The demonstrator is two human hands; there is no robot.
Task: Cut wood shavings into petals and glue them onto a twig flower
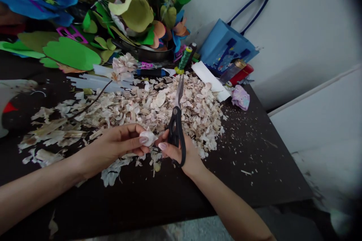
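Between the thumb and fingers of my left hand (120, 141) is a small white papery piece (148, 138), rounded like a garlic bulb, its pointed end toward the right. My right hand (185, 154) holds black-handled scissors (177, 120), the loops around the hand and the blades together, pointing away from me. The right thumb and fingertip are close to the piece's pointed end; whether they touch it I cannot tell. Beneath both hands spreads a heap of dry, pale papery flakes (195, 109). A pale papery flower (124, 66) on a thin brown stem lies at the heap's far left.
Colourful foam flowers and leaves (72, 52) fill the back left, around a dark pan (147, 53). A green thread spool (185, 58), blue bag (223, 45), white strip (210, 81) and crumpled purple cloth (240, 98) stand or lie behind. The dark table (271, 173) ends at right.
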